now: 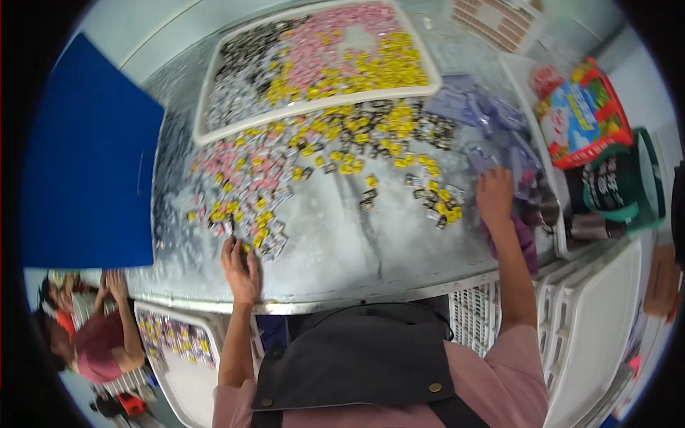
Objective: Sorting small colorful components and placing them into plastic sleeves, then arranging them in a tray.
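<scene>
My left hand [240,271] rests at the near edge of a loose spread of small wrapped pieces, like sweets [246,175], in yellow, pink, black and white. Its thumb and fingers are apart, with the fingertips next to the nearest pieces. Over on the right, my right hand [494,194] has its fingers bent onto a clear plastic bag [485,158] at the edge of a crumpled heap; the fingertips are partly hard to make out. Beyond the spread stands a large white tray [320,107], filled with the same pieces sorted roughly by colour.
A blue panel [89,164] borders the metal table [321,242] on the left. At right are a purple cloth [524,246], a metal cup [546,207] and a white bin [531,96] with a red printed bag [585,114]. A co-worker [107,342] is at lower left.
</scene>
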`<state>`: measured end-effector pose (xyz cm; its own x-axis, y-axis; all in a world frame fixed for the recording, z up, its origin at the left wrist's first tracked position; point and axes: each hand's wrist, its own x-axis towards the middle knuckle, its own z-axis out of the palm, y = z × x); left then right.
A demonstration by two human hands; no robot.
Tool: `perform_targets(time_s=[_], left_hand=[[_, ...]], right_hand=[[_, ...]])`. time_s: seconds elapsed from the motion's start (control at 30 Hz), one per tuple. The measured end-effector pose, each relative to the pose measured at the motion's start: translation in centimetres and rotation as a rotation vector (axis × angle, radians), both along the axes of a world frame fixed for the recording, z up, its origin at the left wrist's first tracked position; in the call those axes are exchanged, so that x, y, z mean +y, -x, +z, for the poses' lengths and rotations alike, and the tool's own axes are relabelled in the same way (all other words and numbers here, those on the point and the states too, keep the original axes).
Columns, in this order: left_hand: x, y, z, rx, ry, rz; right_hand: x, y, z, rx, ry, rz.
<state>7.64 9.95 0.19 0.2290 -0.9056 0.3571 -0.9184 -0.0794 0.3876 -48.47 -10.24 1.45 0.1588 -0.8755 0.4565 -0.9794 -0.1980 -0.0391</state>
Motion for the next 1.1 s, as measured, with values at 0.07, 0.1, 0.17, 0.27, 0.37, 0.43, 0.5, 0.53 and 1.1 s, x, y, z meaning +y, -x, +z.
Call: perform_targets(time_s=[0.07, 0.1, 0.17, 0.27, 0.37, 0.43, 0.5, 0.53, 1.1], left_hand=[[0.0, 0.0, 0.2, -0.014, 0.019, -0.018], [0.1, -0.1, 0.3, -0.003, 0.012, -0.009], [0.1, 0.0, 0.6, -0.011, 0.017, 0.001], [0.3, 0.1, 0.6, -0.024, 0.029, 0.027], [0.1, 0.0, 0.3, -0.033, 0.035, 0.013], [0.1, 0.1, 0.3, -0.029, 0.037, 0.011], [0.2, 0.1, 0.3, -0.021, 0.041, 0.003], [0.1, 0.1, 0.2, -0.023, 0.033, 0.008], [0.0, 4.5, 4.3, 0.150, 0.120, 0.021]], right_hand=[[0.3, 0.2, 0.2, -0.039, 0.000, -0.010], [0.5, -0.1, 0.5, -0.045, -0.006, 0.029], [0.7, -0.7, 1.1, 0.006, -0.004, -0.005], [0.4, -2.1, 2.1, 0.059, -0.067, -0.104], [-1.2, -1.8, 2.1, -0.009, -0.250, -0.324], [-2.1, -1.5, 2.2, 0.010, -0.280, -0.345], [-2.9, -1.2, 2.1, 0.032, -0.307, -0.371], [-3.3, -0.7, 2.0, 0.019, -0.314, -0.378], [5.4, -13.0, 7.0, -0.395, -0.311, 0.367]])
